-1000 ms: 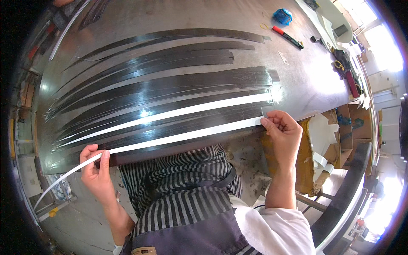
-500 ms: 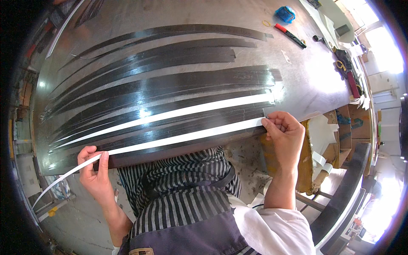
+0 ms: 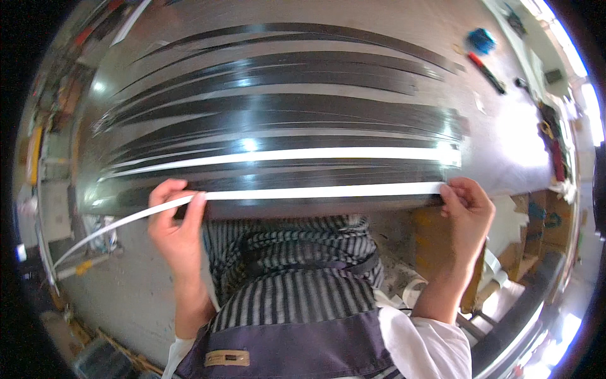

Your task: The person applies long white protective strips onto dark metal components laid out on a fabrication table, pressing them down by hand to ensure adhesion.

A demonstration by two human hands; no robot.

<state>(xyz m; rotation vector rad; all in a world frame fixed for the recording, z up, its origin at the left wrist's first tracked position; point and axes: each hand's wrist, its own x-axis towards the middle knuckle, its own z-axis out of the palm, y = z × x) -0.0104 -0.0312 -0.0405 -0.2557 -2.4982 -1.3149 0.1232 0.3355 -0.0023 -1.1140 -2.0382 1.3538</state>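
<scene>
A long, narrow white strip runs taut between my hands along the near edge of the table. My left hand pinches it between thumb and fingers, and its loose tail curves down to the left past the table edge. At the strip's right end, my right hand grips it with thumb and bent fingers. Just beyond lies a second white strip, flat among several dark, glossy strips spread lengthwise over the table.
The grey metal table carries a red-and-black marker and a crumpled blue bundle at the far right. Dark-handled tools lie by the right edge. Below them stand cardboard boxes and a dark padded bar.
The view has turned, so the table and strips look more level and sit further right. Both hands still hold the white strip at about the same spots.
</scene>
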